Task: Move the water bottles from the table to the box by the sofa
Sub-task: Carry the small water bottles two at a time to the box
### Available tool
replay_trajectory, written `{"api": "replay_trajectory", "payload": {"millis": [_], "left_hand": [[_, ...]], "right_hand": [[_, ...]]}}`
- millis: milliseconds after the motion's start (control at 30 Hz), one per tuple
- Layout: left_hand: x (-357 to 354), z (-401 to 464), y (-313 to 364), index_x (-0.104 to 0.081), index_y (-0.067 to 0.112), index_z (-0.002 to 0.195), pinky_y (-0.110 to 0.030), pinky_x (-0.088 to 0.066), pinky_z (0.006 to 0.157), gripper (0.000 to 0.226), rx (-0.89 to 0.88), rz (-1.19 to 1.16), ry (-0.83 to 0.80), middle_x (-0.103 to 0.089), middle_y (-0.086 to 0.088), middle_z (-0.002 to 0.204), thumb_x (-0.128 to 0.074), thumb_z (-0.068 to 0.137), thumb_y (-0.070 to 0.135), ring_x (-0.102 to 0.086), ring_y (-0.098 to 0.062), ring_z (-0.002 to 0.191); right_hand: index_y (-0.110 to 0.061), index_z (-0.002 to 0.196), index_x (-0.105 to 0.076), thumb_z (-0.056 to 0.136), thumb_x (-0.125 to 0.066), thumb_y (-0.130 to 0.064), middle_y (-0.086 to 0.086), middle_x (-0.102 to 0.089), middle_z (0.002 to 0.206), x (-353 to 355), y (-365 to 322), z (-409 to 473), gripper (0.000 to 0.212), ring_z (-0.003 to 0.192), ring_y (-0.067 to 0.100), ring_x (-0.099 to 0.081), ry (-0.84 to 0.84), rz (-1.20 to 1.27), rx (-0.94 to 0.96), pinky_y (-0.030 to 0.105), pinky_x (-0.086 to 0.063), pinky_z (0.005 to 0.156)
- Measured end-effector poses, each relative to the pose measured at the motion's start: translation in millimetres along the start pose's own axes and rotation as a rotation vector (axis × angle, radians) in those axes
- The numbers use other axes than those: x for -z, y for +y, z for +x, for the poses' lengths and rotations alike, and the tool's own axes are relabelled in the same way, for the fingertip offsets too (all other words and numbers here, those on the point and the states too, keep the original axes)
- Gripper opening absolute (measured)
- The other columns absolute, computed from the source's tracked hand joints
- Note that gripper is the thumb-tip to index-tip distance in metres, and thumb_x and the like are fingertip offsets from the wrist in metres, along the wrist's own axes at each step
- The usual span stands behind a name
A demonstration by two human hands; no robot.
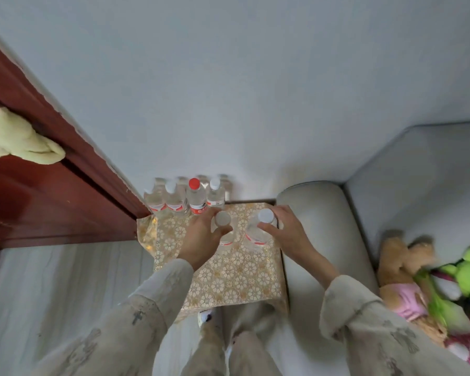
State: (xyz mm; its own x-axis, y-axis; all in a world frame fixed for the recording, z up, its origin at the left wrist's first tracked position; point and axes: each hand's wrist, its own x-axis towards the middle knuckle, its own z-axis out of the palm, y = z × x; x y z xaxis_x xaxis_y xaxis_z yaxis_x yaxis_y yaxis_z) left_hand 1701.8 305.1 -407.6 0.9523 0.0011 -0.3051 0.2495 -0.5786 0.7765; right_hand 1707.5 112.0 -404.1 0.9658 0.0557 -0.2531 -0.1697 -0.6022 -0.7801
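Note:
The box (pixel 228 278), covered in a gold floral cloth, stands between a red door and the sofa arm. My left hand (pixel 201 240) grips a clear water bottle (pixel 223 226) with a white cap, upright over the box top. My right hand (pixel 285 232) grips a second clear bottle (pixel 258 232) with a white cap beside it. Whether the two bottles touch the cloth I cannot tell. Several more bottles (pixel 193 198) stand in a row at the box's far edge against the wall; one has a red cap.
The grey sofa arm (pixel 318 226) runs along the box's right side, with plush toys (pixel 432 283) on the seat. A dark red door (pixel 46 185) with a pale green cloth (pixel 19 139) hanging on it stands at the left. Light floor lies left of the box.

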Motion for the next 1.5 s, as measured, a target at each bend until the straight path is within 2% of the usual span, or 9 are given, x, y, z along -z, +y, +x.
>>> {"api": "replay_trajectory", "payload": {"millis": [67,200,433,767,933,1133,1267,1433,1500], "left_hand": [[-8.1,24.3,-1.8,-0.053,0.017,0.116,-0.041,-0.044,0.094,0.039,0.004,0.049,-0.032,-0.059,-0.007,0.118,-0.065,0.080,0.024,-0.053,-0.024,0.107],[-28.0,67.5,-1.0,-0.055,0.013,0.117,-0.032,-0.040,0.090,0.037,0.022,0.077,-0.113,-0.060,-0.008,0.114,-0.065,0.081,0.018,-0.053,-0.024,0.105],[-63.5,128.7,-2.3,-0.053,0.007,0.114,-0.028,-0.038,0.082,0.031,0.128,0.058,-0.043,-0.061,-0.010,0.110,-0.059,0.085,0.013,-0.051,-0.017,0.093],[-88.0,182.9,-4.2,-0.053,0.005,0.117,-0.029,-0.040,0.080,0.033,0.210,0.075,0.093,-0.064,-0.016,0.110,-0.058,0.085,0.011,-0.054,-0.021,0.090],[-95.1,184.8,-9.3,-0.054,0.008,0.117,-0.027,-0.041,0.081,0.033,0.267,0.033,0.132,-0.065,-0.012,0.109,-0.059,0.085,0.014,-0.054,-0.018,0.089],[-91.9,176.0,-2.4,-0.032,0.007,0.137,-0.038,-0.037,0.103,0.055,0.318,-0.038,0.075,-0.048,-0.012,0.136,-0.054,0.088,0.013,-0.046,-0.028,0.125],[-82.4,139.1,-3.1,-0.033,0.012,0.137,-0.046,-0.039,0.105,0.051,0.346,-0.133,0.060,-0.045,-0.011,0.139,-0.051,0.090,0.016,-0.046,-0.028,0.125],[-65.0,39.1,-29.2,-0.040,0.007,0.132,-0.030,-0.041,0.095,0.042,0.509,-0.207,-0.004,-0.049,-0.012,0.135,-0.045,0.093,0.021,-0.049,-0.024,0.121],[-53.1,-9.5,-46.2,-0.043,0.006,0.130,-0.031,-0.042,0.095,0.039,0.608,-0.282,0.073,-0.052,-0.012,0.130,-0.045,0.093,0.020,-0.051,-0.023,0.118]], "right_hand": [[-0.013,0.117,-0.054,0.082,-0.063,-0.025,-0.003,-0.045,0.108,-4.1,10.1,25.0,0.037,0.097,0.011,-0.045,-0.046,0.008,-0.033,0.020,-0.032,0.078],[-0.014,0.116,-0.055,0.081,-0.065,-0.021,0.000,-0.046,0.112,-12.6,32.2,70.0,0.037,0.107,0.017,-0.045,-0.080,0.059,-0.131,0.024,-0.031,0.089],[-0.012,0.119,-0.053,0.082,-0.063,-0.020,0.007,-0.048,0.124,-20.6,67.2,134.9,0.039,0.116,0.023,-0.045,-0.155,0.031,-0.136,0.034,-0.034,0.101],[-0.018,0.121,-0.053,0.085,-0.060,-0.020,0.008,-0.042,0.124,-25.3,92.0,184.9,0.037,0.107,0.012,-0.040,-0.226,0.036,-0.088,0.019,-0.027,0.090],[-0.021,0.125,-0.052,0.083,-0.063,-0.025,0.005,-0.042,0.117,-29.9,95.2,196.2,0.044,0.100,0.009,-0.037,-0.199,0.079,-0.122,0.005,-0.030,0.071],[-0.017,0.140,-0.031,0.087,-0.058,-0.022,0.006,-0.033,0.146,-23.8,88.7,183.9,0.060,0.132,0.019,-0.035,-0.227,0.184,-0.191,0.030,-0.028,0.107],[-0.022,0.139,-0.029,0.086,-0.058,-0.022,-0.001,-0.043,0.139,-18.9,80.5,157.2,0.061,0.126,0.014,-0.040,-0.281,0.228,-0.187,0.037,-0.034,0.104],[-0.018,0.133,-0.041,0.089,-0.053,-0.031,0.001,-0.043,0.140,-29.5,53.7,105.5,0.047,0.126,0.022,-0.043,-0.398,0.307,-0.370,0.047,-0.037,0.106],[-0.016,0.129,-0.044,0.089,-0.053,-0.035,0.005,-0.052,0.131,-39.1,36.5,78.7,0.045,0.119,0.027,-0.051,-0.494,0.258,-0.356,0.047,-0.043,0.102]]}}
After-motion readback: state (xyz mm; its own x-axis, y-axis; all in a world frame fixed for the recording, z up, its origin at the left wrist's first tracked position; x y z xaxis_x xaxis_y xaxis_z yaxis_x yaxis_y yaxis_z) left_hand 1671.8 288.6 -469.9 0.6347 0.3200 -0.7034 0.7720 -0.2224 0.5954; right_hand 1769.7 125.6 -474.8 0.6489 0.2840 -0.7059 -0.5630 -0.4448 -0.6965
